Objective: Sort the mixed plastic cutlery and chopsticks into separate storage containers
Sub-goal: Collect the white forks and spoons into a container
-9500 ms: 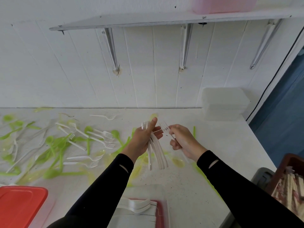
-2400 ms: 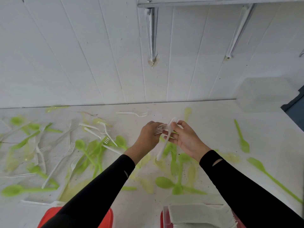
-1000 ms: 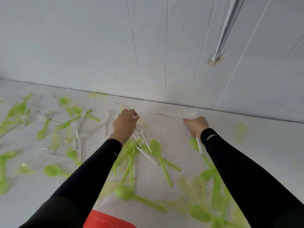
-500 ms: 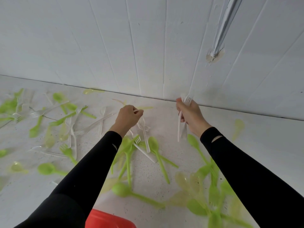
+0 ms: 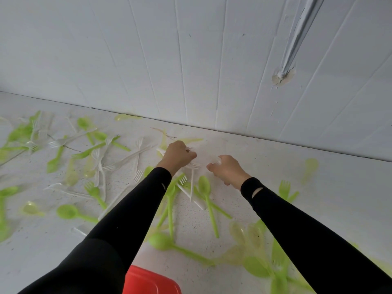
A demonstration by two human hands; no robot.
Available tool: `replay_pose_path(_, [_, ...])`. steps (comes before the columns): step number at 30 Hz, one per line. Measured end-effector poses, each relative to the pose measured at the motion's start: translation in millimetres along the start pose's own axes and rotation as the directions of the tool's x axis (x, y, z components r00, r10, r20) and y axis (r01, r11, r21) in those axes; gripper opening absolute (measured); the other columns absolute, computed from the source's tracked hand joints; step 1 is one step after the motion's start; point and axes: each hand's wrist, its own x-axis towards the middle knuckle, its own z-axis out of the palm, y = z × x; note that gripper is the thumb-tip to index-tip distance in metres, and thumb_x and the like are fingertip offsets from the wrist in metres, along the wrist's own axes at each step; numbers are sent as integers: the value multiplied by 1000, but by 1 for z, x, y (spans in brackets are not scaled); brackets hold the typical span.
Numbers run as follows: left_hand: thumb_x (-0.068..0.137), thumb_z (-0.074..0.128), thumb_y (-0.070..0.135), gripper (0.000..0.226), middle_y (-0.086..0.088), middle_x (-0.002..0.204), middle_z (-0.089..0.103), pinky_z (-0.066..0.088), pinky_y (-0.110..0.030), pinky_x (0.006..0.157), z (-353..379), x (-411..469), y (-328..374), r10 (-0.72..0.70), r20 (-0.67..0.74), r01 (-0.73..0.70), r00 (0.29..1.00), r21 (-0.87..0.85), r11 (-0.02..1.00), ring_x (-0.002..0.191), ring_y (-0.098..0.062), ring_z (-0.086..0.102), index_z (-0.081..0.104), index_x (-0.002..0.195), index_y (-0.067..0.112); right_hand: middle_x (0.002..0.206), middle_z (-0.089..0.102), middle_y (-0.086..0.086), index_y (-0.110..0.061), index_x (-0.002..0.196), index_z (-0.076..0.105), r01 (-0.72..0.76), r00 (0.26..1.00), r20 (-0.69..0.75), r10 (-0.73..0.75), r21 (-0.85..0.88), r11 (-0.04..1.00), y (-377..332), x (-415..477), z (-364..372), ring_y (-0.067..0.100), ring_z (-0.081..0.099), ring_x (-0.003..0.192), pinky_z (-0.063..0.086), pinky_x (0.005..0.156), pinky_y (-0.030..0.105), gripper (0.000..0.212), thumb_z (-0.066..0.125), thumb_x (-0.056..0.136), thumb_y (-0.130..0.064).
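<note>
1. Landmark: red lid (image 5: 151,282), at the near edge of the counter (image 5: 265,153). Whether a container sits under it cannot be told.
2. Progress: judged well short of done. Cutlery lies scattered over the counter beyond the lid on both sides. No filled container is in view, and no chopsticks.
3. Unsorted stock:
   - green spoons (image 5: 204,186) just beyond the lid and off to its right
   - loose white forks (image 5: 98,154) far beyond it to the left
   - one green fork (image 5: 285,187) beyond it, well to the right
4. Left hand (image 5: 177,154): straight beyond the lid, near the wall (image 5: 191,60). Its fingers are curled tight round a bunch of held white forks (image 5: 194,165). The tines stick out on the hand's right side.
5. Right hand (image 5: 227,169): beyond the lid, just right of the left hand and apart from it. Its fingers are curled down toward the counter, with a pale blur at the fingertips. Whether it grips anything cannot be told.
6. Remaining, as judged: gather the loose forks, then carry each kind to its own container.
</note>
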Motion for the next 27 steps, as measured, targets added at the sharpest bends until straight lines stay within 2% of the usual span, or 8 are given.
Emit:
replay_pose_path(4, [91,53,23,14,-2,84,73,48,-24,54,-23,-12,7,3,-109,-40,994,-340,939,73,-20,68,51,85,10,69,61,3,-11,84,54,-63,998,31,60,106,992,-4,9,10,13,39,47,28,38,19,22,63,91,-30])
replay_pose_path(9, [94,49,10,10,2,74,69,51,-23,62,-65,-20,5,41,-242,-199,969,-678,707,70,-11,63,47,85,10,92,63,9,0,105,62,-33,999,0,33,18,999,-13,18,27,18,52,66,38,53,25,53,71,84,-48])
replay_pose_path(13, [96,54,9,7,-3,76,50,59,-38,70,-88,-21,-5,-43,-225,-182,973,-874,451,59,-13,54,48,98,10,92,57,1,-7,103,60,-25,999,-24,27,76,997,-14,16,37,17,56,80,41,64,26,30,70,88,-31])
replay_pose_path(15, [95,64,22,10,4,71,51,52,-27,56,-93,-24,-14,-33,-250,-181,968,-776,604,56,-10,48,58,100,16,78,54,1,-11,86,58,-63,998,-4,67,255,965,-16,13,33,16,50,61,38,49,24,16,69,87,-22])
replay_pose_path(18, [88,70,41,22,8,61,61,39,-19,53,-89,-23,-32,157,-258,-223,953,-252,942,57,-7,51,72,82,20,66,47,-4,-17,75,53,-29,997,-56,52,350,936,-23,3,16,13,39,52,30,42,22,18,67,85,-20])
replay_pose_path(21, [84,73,43,26,3,74,65,40,-23,62,-71,-27,-48,166,-71,-155,983,142,978,74,-13,60,73,82,17,60,43,-8,-20,70,49,95,989,-140,-48,350,932,-33,-6,-6,11,36,50,29,42,20,24,67,85,-22])
replay_pose_path(24, [82,73,41,26,4,89,65,45,-28,70,-54,-33,-64,65,-66,-47,996,252,967,84,-15,60,71,91,16,70,52,-3,-14,91,62,212,964,-243,-110,448,869,-46,-13,-22,11,43,48,33,44,21,11,67,87,-23])
replay_pose_path(27, [81,73,43,30,0,85,66,48,-31,67,-42,-38,-72,7,-65,10,998,263,965,83,-20,64,69,84,13,70,61,0,-13,86,50,360,907,-404,-117,603,712,-60,-21,-35,12,38,42,31,42,22,17,67,88,-18])
